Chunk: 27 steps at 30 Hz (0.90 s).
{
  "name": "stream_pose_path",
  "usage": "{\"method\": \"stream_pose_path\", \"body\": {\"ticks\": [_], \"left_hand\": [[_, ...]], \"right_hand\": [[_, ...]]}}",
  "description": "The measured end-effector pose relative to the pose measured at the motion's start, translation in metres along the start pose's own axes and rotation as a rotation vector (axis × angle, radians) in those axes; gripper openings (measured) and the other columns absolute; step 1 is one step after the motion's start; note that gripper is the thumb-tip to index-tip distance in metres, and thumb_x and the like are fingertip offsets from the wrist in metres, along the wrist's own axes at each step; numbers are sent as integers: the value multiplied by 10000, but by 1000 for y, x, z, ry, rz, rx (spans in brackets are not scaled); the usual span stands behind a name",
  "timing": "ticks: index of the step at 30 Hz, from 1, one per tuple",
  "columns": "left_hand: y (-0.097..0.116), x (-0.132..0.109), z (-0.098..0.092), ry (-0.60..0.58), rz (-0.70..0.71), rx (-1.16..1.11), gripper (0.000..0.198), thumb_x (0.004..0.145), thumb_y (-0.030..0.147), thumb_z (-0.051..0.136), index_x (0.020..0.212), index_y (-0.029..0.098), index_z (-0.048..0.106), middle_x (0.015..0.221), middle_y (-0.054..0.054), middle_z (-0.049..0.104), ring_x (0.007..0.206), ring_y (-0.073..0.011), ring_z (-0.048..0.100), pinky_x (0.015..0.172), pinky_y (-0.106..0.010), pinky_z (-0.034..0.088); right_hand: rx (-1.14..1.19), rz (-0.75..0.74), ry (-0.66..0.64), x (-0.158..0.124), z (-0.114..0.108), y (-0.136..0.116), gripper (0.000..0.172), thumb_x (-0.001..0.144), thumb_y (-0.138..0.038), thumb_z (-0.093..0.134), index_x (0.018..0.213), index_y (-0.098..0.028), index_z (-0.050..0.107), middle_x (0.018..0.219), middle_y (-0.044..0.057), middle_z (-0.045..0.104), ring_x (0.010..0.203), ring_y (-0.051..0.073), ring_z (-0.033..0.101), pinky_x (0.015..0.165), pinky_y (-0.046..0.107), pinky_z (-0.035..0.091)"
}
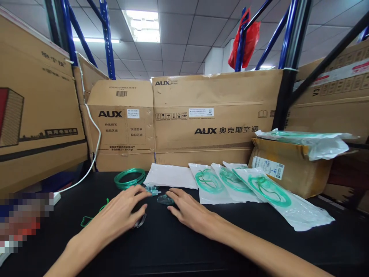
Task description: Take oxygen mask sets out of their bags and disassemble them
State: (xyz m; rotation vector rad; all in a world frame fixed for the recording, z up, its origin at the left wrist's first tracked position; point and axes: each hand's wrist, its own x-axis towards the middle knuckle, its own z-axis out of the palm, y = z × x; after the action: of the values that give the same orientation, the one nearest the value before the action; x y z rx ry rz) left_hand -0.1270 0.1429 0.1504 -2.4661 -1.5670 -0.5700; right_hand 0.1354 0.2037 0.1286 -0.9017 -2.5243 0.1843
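My left hand [122,213] lies on the black table [184,250] with fingers stretched forward over a clear mask part [140,222], its fingertips near a small clear-green connector [152,189]. My right hand [188,209] rests flat beside it, fingers extended, touching a small clear plastic piece [165,199]. A coil of green tubing [129,178] lies just beyond my left hand. A thin green strap [91,217] lies to the left of it.
An empty white pouch [170,176] and several sealed bags with green masks [242,184] lie to the right. An open carton [288,165] holding more bags stands at right. AUX cardboard boxes [201,119] wall the back. A white cable [92,154] hangs at left.
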Motion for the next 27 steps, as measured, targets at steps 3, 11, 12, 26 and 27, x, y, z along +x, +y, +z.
{"method": "stream_pose_path", "body": {"ticks": [3,11,12,26,27], "left_hand": [[-9,34,6,-31,-6,18,457,1015,360,487,1453,236,525,1481,-109,515,1340,-304,507,1110,-471,420],[-35,67,27,-195,29,-28,543,939,345,625,1461,221,538,1509,-132,541,1363,-324,532,1138,-454,401],[-36,68,26,-210,38,-38,537,944,333,617,1463,219,537,1509,-134,542,1370,-324,526,1145,-458,391],[-57,68,17,-318,117,-129,587,928,225,590,1500,302,488,1560,-32,493,1424,-292,480,1156,-395,386],[-59,67,18,-313,107,-124,582,928,232,592,1496,302,491,1556,-40,499,1415,-301,490,1149,-405,391]], "right_hand": [[-71,-25,17,7,7,-1,369,1000,-169,537,1369,-157,555,1456,196,530,1285,329,598,1058,492,518],[-150,-95,81,10,6,4,362,971,-176,651,1327,-186,589,1385,111,599,1187,275,641,957,487,576],[-157,-99,94,10,6,4,359,974,-190,652,1328,-190,591,1385,109,601,1201,278,633,963,491,571],[-386,-18,136,45,25,-10,305,986,-309,648,1263,-183,629,1289,94,652,1102,253,667,927,478,569],[-394,-6,137,47,25,-12,304,987,-311,647,1263,-185,630,1295,94,649,1107,253,665,929,478,568]]}}
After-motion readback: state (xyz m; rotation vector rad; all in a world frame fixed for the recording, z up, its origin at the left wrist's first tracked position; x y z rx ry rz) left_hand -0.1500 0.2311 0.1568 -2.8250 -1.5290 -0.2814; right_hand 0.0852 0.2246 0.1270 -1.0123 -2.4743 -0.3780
